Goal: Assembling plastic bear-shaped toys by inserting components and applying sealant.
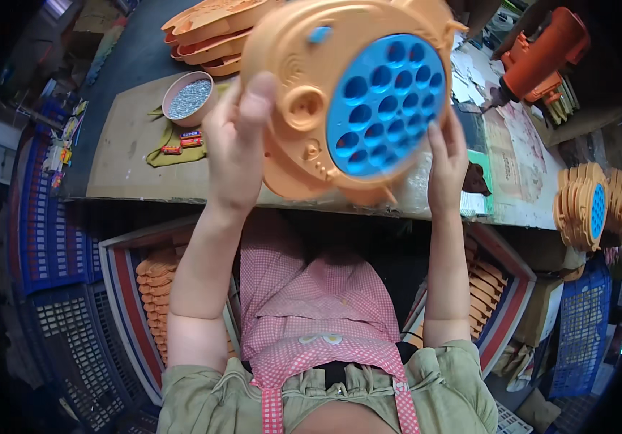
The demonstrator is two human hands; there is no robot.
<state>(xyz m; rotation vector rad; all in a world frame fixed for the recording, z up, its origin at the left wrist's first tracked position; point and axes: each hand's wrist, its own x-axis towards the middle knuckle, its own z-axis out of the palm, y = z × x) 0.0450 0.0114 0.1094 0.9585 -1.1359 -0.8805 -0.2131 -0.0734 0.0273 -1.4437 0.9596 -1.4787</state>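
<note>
Both my hands hold up an orange plastic toy housing (303, 65) above the table's front edge. A round blue plate with rows of holes (388, 108) is set in its face, which is tilted to the right. My left hand (242, 137) grips its left side, thumb on the front and fingers hidden behind. Along the lower right edge lies my right hand (447, 163), fingers bent against the rim. Left of my left hand are a pink bowl of small metal screws (189, 99) and red batteries (183, 144) on an olive cloth (173, 158).
Stacked orange shells (213, 36) lie at the back of the table. An orange power screwdriver (542, 61) hangs at the right. More housings (582, 206) stand at the right edge. Boxes of orange parts (155, 304) flank my lap; blue crates (72, 347) stand at left.
</note>
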